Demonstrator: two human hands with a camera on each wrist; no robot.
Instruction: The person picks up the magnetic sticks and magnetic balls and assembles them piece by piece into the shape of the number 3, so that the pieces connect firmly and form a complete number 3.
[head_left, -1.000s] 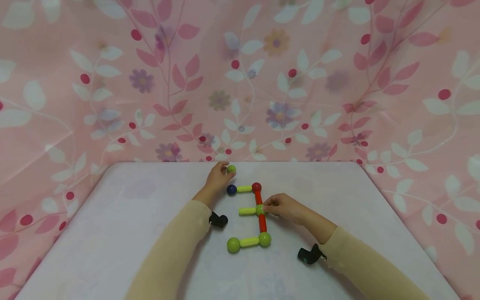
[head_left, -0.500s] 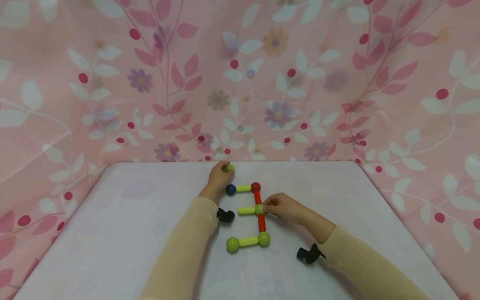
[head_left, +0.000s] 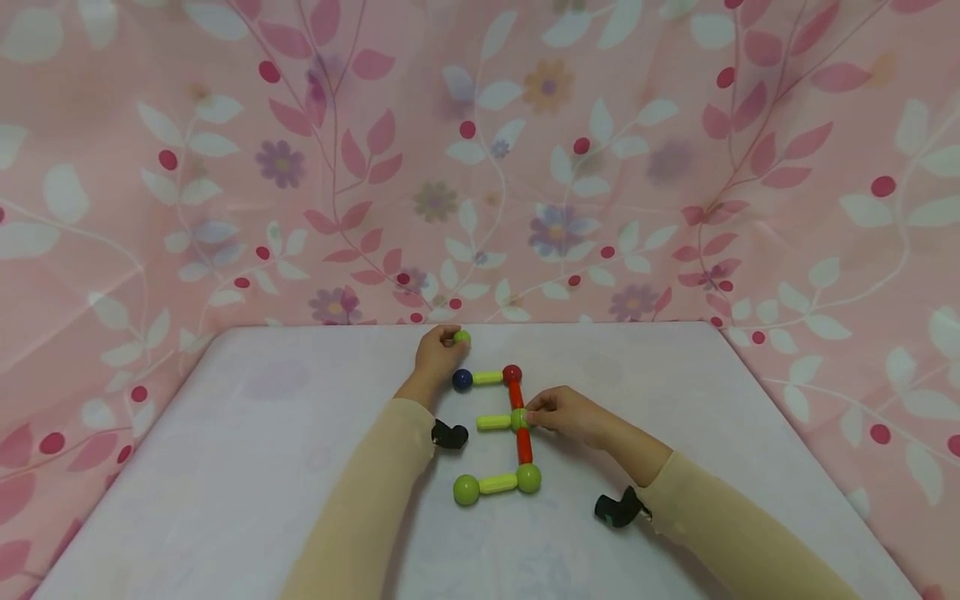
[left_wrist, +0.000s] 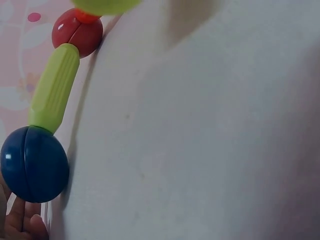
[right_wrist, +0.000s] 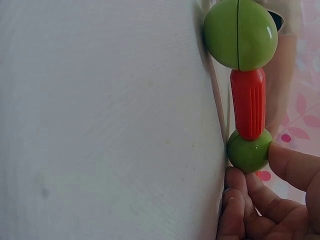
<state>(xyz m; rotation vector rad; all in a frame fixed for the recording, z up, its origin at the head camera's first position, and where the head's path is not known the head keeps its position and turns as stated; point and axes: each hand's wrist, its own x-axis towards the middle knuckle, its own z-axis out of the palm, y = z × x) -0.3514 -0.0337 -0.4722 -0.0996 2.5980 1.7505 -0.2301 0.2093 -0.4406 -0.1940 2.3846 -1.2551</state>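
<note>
On the table lies a structure of magnetic-toy-like balls and sticks. My right hand [head_left: 567, 412] pinches its middle green ball [right_wrist: 248, 152] between thumb and fingers. Red sticks [right_wrist: 249, 102] run from that ball to a red ball [head_left: 512, 374] at the far end and a green corner ball [head_left: 528, 477] at the near end. Yellow-green sticks [head_left: 493, 422] point left; the far one ends in a dark blue ball [left_wrist: 35, 164], the near one in another green ball [head_left: 466, 489], the middle one in nothing. Beyond the blue ball, my left hand [head_left: 437, 354] holds a separate green ball [head_left: 462, 337].
The white table [head_left: 300, 467] ends at its far edge just behind the left hand. A pink floral cloth [head_left: 480, 208] hangs behind it. Black wrist cameras [head_left: 619, 507] stick out from both beige sleeves [head_left: 375, 500].
The left forearm has swung slightly to the right, and the left fingers have come closer round the loose green ball. The right hand and the structure stay in place.
</note>
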